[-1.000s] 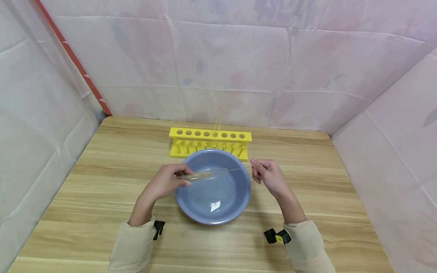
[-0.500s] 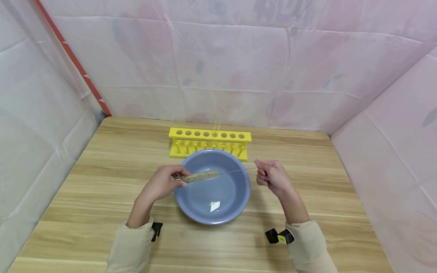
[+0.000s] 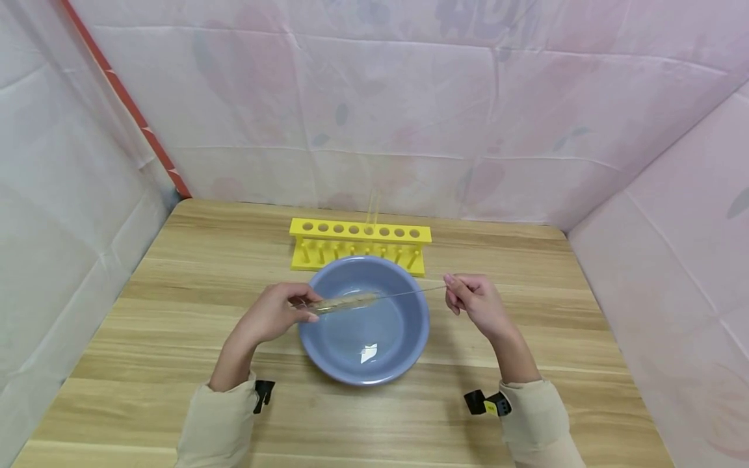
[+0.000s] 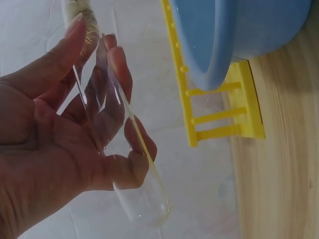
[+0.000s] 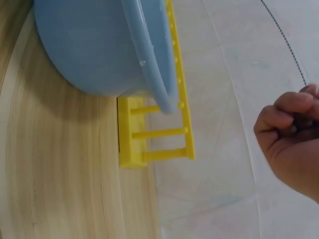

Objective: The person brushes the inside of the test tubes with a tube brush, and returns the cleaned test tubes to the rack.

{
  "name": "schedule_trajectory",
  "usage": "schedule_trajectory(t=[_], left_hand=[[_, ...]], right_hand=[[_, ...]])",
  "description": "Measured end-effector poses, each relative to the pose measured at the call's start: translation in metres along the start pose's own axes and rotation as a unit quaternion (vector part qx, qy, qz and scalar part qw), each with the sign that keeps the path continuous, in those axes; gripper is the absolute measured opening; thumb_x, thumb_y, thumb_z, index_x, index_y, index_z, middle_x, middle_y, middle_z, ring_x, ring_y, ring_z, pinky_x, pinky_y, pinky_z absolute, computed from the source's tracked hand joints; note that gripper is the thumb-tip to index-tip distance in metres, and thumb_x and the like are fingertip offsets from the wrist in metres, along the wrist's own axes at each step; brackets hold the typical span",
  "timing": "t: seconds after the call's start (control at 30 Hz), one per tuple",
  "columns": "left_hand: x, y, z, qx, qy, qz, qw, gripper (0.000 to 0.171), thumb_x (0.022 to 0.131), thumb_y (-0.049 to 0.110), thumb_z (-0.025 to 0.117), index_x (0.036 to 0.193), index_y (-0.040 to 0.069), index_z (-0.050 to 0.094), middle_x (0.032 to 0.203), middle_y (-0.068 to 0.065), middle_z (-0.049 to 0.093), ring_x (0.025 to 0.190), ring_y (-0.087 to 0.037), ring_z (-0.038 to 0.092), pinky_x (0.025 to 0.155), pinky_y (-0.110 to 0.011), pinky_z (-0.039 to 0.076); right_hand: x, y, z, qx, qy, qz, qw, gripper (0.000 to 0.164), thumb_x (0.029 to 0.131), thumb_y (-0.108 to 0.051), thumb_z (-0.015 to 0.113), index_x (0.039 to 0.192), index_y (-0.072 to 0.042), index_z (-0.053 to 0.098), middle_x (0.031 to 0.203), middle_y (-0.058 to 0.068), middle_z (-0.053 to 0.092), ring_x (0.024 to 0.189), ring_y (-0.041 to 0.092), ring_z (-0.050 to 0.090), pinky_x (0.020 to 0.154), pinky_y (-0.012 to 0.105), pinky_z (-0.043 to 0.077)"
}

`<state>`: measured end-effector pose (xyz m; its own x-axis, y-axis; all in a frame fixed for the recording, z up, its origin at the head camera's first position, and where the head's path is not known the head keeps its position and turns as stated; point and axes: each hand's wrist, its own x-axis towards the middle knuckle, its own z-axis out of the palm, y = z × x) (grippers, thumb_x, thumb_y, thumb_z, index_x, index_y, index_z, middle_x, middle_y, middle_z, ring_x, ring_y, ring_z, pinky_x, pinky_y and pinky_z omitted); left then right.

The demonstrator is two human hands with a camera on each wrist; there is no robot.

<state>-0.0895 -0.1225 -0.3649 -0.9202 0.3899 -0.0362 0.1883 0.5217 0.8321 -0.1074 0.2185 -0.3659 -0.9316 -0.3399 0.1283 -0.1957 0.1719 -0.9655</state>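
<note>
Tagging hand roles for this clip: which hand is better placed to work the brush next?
Probably the right hand: it pinches the brush wire, while the left hand grips the test tube and seems better suited to steadying it.

My test tube (image 4: 142,201) is over the basin (image 3: 363,351), the test-tube brush (image 3: 358,300) partly inside; my left hand (image 3: 275,313) is at the basin's left rim, my right hand (image 3: 478,304) just beyond its right. Behind the basin, a rack (image 3: 345,236) holds another tube (image 3: 372,211).

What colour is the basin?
Plain blue; the head view shows the basin best, nearly whole.
</note>
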Motion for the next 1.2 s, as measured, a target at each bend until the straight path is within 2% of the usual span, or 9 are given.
schedule_trajectory(t=[0.07, 0.17, 0.27, 0.4, 0.5, 0.7, 0.9, 1.03, 1.2], left_hand=[[0.0, 0.0, 0.0, 0.008, 0.003, -0.003, 1.0, 0.015, 0.075, 0.003, 0.072, 0.088, 0.004, 0.067, 0.081, -0.003, 0.063, 0.075, -0.015, 0.056, 0.067, -0.031, 0.047], [0.0, 0.0, 0.001, 0.018, 0.009, -0.011, 0.9997, 0.014, 0.074, 0.001, 0.072, 0.087, 0.003, 0.067, 0.081, -0.006, 0.064, 0.074, -0.015, 0.055, 0.066, -0.031, 0.046], [0.0, 0.001, 0.002, 0.026, 0.017, -0.019, 0.9993, 0.014, 0.073, -0.001, 0.072, 0.085, 0.003, 0.067, 0.081, -0.007, 0.064, 0.073, -0.015, 0.055, 0.065, -0.031, 0.046], [0.0, 0.002, 0.003, 0.03, 0.023, -0.024, 0.999, 0.015, 0.073, -0.001, 0.072, 0.086, 0.004, 0.068, 0.082, -0.007, 0.065, 0.074, -0.015, 0.056, 0.066, -0.031, 0.047], [-0.001, 0.001, 0.003, 0.024, 0.02, -0.022, 0.9993, 0.015, 0.073, -0.001, 0.072, 0.087, 0.004, 0.068, 0.083, -0.007, 0.065, 0.075, -0.016, 0.056, 0.066, -0.031, 0.046], [-0.002, -0.001, -0.001, 0.01, 0.01, -0.013, 0.9998, 0.015, 0.074, 0.001, 0.072, 0.088, 0.002, 0.068, 0.083, -0.009, 0.064, 0.075, -0.016, 0.055, 0.065, -0.031, 0.047], [-0.002, -0.001, -0.002, 0.006, 0.006, -0.012, 0.9999, 0.015, 0.075, 0.001, 0.072, 0.089, 0.002, 0.068, 0.083, -0.008, 0.064, 0.075, -0.017, 0.055, 0.066, -0.031, 0.047], [-0.002, 0.0, -0.002, 0.003, 0.01, -0.015, 0.9998, 0.015, 0.074, 0.001, 0.072, 0.089, 0.002, 0.068, 0.082, -0.008, 0.064, 0.075, -0.017, 0.055, 0.065, -0.031, 0.047], [-0.002, 0.0, -0.001, 0.013, 0.018, -0.015, 0.9997, 0.016, 0.074, 0.0, 0.072, 0.088, 0.002, 0.067, 0.083, -0.007, 0.064, 0.074, -0.016, 0.055, 0.065, -0.031, 0.047]], right_hand=[[0.0, 0.0, -0.001, 0.013, 0.01, 0.024, 1.0, 0.043, 0.097, -0.01, 0.043, 0.056, 0.005, 0.038, 0.048, 0.01, 0.035, 0.043, 0.015, 0.033, 0.045, 0.03, 0.028], [0.001, 0.001, -0.002, 0.07, 0.025, 0.075, 0.994, 0.045, 0.097, -0.009, 0.043, 0.055, 0.005, 0.033, 0.046, 0.004, 0.028, 0.042, 0.012, 0.031, 0.044, 0.029, 0.025], [0.001, 0.002, -0.003, 0.148, 0.027, 0.119, 0.981, 0.045, 0.097, -0.006, 0.041, 0.054, 0.002, 0.031, 0.046, 0.0, 0.021, 0.041, 0.01, 0.029, 0.046, 0.026, 0.022], [0.002, 0.002, -0.005, 0.199, 0.022, 0.149, 0.968, 0.045, 0.096, -0.002, 0.037, 0.052, -0.005, 0.032, 0.046, -0.003, 0.02, 0.04, 0.007, 0.029, 0.047, 0.024, 0.022], [0.001, 0.002, -0.006, 0.184, 0.022, 0.142, 0.972, 0.045, 0.097, -0.004, 0.038, 0.052, -0.005, 0.033, 0.046, -0.002, 0.02, 0.04, 0.008, 0.03, 0.047, 0.023, 0.024], [-0.002, 0.002, -0.008, 0.062, 0.039, 0.075, 0.994, 0.043, 0.097, -0.013, 0.044, 0.058, 0.004, 0.037, 0.049, 0.004, 0.033, 0.044, 0.016, 0.036, 0.048, 0.026, 0.031], [-0.004, 0.0, -0.009, 0.009, 0.062, 0.023, 0.998, 0.044, 0.097, -0.013, 0.044, 0.058, 0.006, 0.042, 0.051, 0.007, 0.038, 0.046, 0.018, 0.04, 0.048, 0.026, 0.034], [-0.004, 0.0, -0.009, 0.013, 0.077, 0.031, 0.996, 0.045, 0.097, -0.014, 0.045, 0.057, 0.006, 0.039, 0.049, 0.007, 0.035, 0.045, 0.02, 0.039, 0.05, 0.026, 0.034], [-0.003, -0.002, -0.012, 0.105, 0.066, 0.097, 0.987, 0.046, 0.097, -0.012, 0.043, 0.054, -0.001, 0.032, 0.046, 0.001, 0.024, 0.041, 0.017, 0.03, 0.047, 0.023, 0.031]])
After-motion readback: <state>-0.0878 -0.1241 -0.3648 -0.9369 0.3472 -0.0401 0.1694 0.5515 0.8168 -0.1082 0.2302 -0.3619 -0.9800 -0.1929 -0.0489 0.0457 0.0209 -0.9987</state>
